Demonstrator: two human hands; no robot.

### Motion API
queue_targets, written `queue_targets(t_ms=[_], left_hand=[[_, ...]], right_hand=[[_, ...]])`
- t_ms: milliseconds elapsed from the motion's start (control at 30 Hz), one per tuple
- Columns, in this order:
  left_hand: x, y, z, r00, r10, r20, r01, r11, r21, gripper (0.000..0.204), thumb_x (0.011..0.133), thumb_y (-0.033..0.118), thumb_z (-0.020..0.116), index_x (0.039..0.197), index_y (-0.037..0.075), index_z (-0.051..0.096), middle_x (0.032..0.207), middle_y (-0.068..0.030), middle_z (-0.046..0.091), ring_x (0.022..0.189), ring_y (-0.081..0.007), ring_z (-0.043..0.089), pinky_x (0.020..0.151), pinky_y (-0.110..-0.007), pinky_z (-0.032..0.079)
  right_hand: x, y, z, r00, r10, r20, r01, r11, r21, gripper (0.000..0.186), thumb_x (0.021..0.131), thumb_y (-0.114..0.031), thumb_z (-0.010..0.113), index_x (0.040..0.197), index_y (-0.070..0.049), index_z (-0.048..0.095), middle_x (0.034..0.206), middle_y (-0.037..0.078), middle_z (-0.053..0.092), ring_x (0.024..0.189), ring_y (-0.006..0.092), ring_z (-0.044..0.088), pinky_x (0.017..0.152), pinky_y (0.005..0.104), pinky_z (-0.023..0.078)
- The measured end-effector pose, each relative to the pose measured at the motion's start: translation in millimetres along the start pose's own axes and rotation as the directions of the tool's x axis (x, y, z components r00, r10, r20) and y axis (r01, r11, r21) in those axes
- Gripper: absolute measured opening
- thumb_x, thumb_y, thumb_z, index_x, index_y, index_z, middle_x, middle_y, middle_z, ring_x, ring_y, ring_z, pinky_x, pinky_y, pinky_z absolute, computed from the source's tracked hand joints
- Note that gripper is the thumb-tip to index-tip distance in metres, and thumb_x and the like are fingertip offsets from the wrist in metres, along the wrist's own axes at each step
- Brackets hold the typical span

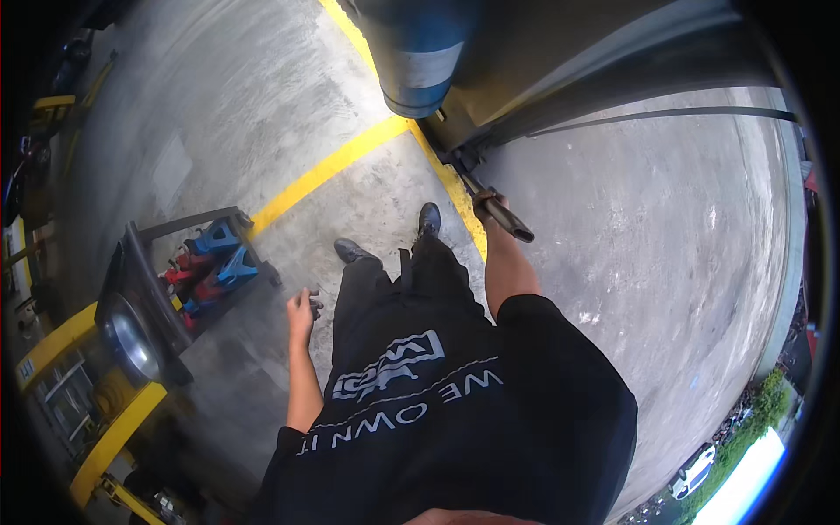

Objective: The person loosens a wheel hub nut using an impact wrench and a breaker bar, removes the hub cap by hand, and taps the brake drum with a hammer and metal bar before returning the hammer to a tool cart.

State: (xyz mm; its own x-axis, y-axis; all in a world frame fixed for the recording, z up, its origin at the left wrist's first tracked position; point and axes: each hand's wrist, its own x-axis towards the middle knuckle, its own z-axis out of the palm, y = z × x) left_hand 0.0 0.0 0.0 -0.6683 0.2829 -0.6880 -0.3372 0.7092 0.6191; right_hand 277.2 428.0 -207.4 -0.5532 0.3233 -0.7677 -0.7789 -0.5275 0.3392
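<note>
My right hand (pixel 486 205) is closed around a long dark handle with a thick tubular end (pixel 512 222). The handle slopes up and left toward the foot of a dark, bulky body (pixel 560 79), where its far end is hard to make out. Low at my left side hangs my left hand (pixel 302 308), its fingers loosely bent and apart. Something dark shows at those fingertips; it may be grime. Nearest to this hand is a black open-topped cart (pixel 145 262) with blue stands (pixel 234 267) and red ones (pixel 182 269) in it.
A blue cylinder with a white band (pixel 429 66) stands ahead. Yellow lines (pixel 332 171) cross the grey concrete floor (pixel 612 245). Yellow frames (pixel 118 437) and a shiny round metal part (pixel 131 339) lie to the left. A dark strap or hose (pixel 665 113) stretches across the right.
</note>
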Motion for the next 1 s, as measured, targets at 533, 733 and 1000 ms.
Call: queue_targets(t_ms=[533, 733, 1000], left_hand=[[-43, 0, 29, 0.995, -0.017, -0.102, 0.022, 0.999, 0.047, 0.035, 0.097, 0.028, 0.046, 0.087, -0.001, 0.064, 0.059, -0.0061, 0.057, 0.047, -0.0098, 0.05, 0.044, -0.024, 0.039], [-25, 13, 42, 0.997, 0.045, -0.057, -0.043, 0.999, 0.032, 0.035, 0.097, 0.028, 0.047, 0.089, -0.002, 0.063, 0.06, -0.0059, 0.057, 0.046, -0.0095, 0.049, 0.043, -0.023, 0.037], [-21, 10, 51, 0.999, 0.028, -0.033, -0.026, 0.999, 0.036, 0.037, 0.098, 0.029, 0.046, 0.09, -0.001, 0.065, 0.061, -0.0061, 0.059, 0.047, -0.0088, 0.048, 0.045, -0.024, 0.039]], right_hand=[[86, -93, 118, 0.982, -0.185, -0.029, 0.186, 0.979, 0.08, 0.016, 0.09, -0.017, 0.049, 0.088, -0.008, 0.061, 0.079, 0.008, 0.061, 0.072, 0.0235, 0.061, 0.066, 0.0357, 0.055], [72, -80, 152, 0.926, -0.264, 0.271, 0.317, 0.932, -0.174, 0.031, 0.093, -0.019, 0.038, 0.11, -0.006, 0.06, 0.103, 0.008, 0.064, 0.096, 0.0265, 0.06, 0.087, 0.0412, 0.049], [33, -47, 136, 0.971, -0.203, 0.124, 0.234, 0.901, -0.366, 0.042, 0.091, -0.041, 0.042, 0.117, -0.01, 0.053, 0.097, 0.01, 0.064, 0.082, 0.0289, 0.065, 0.08, 0.0458, 0.05]])
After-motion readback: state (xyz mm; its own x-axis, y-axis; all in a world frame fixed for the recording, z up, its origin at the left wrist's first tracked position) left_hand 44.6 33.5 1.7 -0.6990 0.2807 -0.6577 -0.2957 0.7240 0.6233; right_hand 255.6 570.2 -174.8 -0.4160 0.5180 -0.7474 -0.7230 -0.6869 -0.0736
